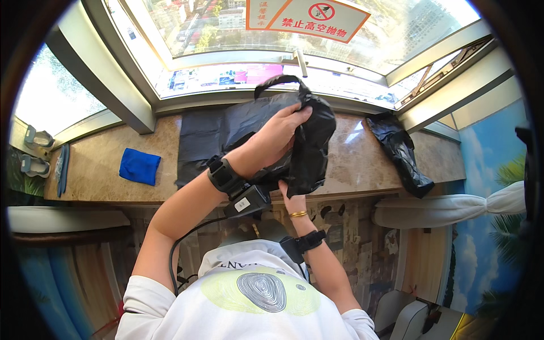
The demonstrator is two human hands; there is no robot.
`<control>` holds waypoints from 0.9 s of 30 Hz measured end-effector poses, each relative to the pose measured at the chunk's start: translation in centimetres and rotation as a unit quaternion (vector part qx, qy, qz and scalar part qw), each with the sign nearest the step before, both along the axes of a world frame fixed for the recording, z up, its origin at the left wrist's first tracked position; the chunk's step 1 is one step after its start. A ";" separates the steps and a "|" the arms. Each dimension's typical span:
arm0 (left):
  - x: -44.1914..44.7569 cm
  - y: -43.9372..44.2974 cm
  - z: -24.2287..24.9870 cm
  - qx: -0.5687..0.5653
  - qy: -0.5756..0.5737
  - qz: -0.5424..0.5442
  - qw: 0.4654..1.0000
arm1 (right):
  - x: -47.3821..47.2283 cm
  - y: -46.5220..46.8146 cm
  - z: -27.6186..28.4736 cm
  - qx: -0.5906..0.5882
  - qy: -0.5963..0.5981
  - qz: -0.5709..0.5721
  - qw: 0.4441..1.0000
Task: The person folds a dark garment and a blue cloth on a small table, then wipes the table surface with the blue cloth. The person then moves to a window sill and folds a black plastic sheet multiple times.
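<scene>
A black plastic bag [314,136] with a looped handle is raised over the marble windowsill [348,165]. My left hand [278,131] reaches across its front, thumb and fingers pinching a fold near the top. Lower down, my right hand [291,197] grips the bag's bottom edge; most of its fingers are hidden behind the plastic. Flat black plastic [197,146] lies on the sill to the left, and whether it joins the raised bag I cannot tell. Farther left sits a folded blue cloth [139,165].
Another crumpled black plastic bag [399,155] overhangs the sill's front edge at the right. A window handle [301,63] projects behind the raised bag. Tied white curtains [429,211] hang at the right. A cable [176,250] runs from my left wrist strap.
</scene>
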State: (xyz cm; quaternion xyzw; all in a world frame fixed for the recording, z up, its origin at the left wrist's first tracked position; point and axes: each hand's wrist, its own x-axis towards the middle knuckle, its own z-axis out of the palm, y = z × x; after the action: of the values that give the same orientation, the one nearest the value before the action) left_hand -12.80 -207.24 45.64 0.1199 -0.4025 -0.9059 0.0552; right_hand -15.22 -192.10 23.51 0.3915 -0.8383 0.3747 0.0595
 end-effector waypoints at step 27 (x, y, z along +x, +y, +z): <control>16.2 -10.0 -18.9 -0.136 -0.246 0.158 0.947 | -1.2 7.0 8.8 0.201 0.162 0.195 0.946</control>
State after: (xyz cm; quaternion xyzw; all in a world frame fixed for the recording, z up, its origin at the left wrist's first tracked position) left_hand 3.35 -217.23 26.71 0.3927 -0.4987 -0.7645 0.1128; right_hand -16.39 -185.12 32.27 0.6066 -0.7825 0.1345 0.0406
